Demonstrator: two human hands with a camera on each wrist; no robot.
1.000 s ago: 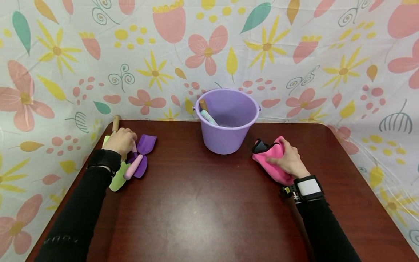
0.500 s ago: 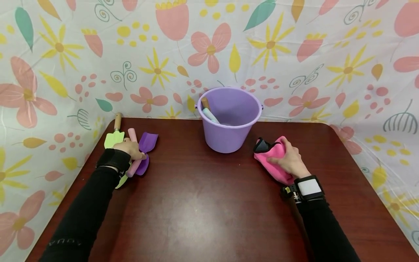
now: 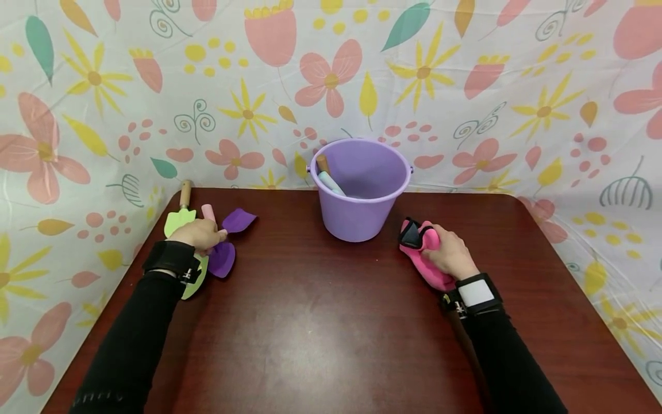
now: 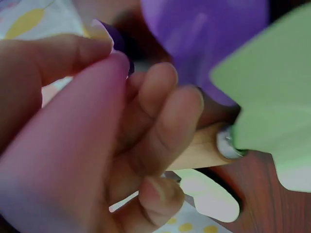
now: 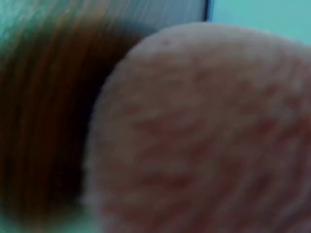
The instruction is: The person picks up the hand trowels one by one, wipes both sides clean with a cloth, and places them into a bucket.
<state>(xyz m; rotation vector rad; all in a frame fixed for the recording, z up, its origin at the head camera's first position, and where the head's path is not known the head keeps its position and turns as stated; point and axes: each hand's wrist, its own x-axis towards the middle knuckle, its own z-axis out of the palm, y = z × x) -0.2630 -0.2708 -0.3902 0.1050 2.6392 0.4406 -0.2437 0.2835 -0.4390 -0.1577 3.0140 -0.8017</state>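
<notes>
Left hand [image 3: 199,234] has its fingers curled around a little bundle of toy garden tools: the pink handle [image 3: 208,212] pokes out just past the knuckles, and the wrist view shows a wooden handle [image 4: 201,150] tucked under the fingers too. The purple spade [image 3: 227,240] fans out to the inside of that grip, one blade up and one down, and the green spade [image 3: 179,221] sits right on the outer side of the hand, its wooden end pointing at the wall. Looks to me like the gather-and-pick-up step, so the next move probably needs a firm squeeze so nothing slides out of the bunch when it lifts.

Right hand [image 3: 449,253] is closed over the pink glove [image 3: 429,267], fingers bunching the fabric, with the black cuff [image 3: 411,233] sticking out just beyond the fingertips. That glove is soft and floppy, lying flat on the brown table [image 3: 320,322]. The right wrist view is too blurry to add anything.

The purple bucket [image 3: 359,198] stands between the two hands, further back, with a couple of handles already leaning inside it.
</notes>
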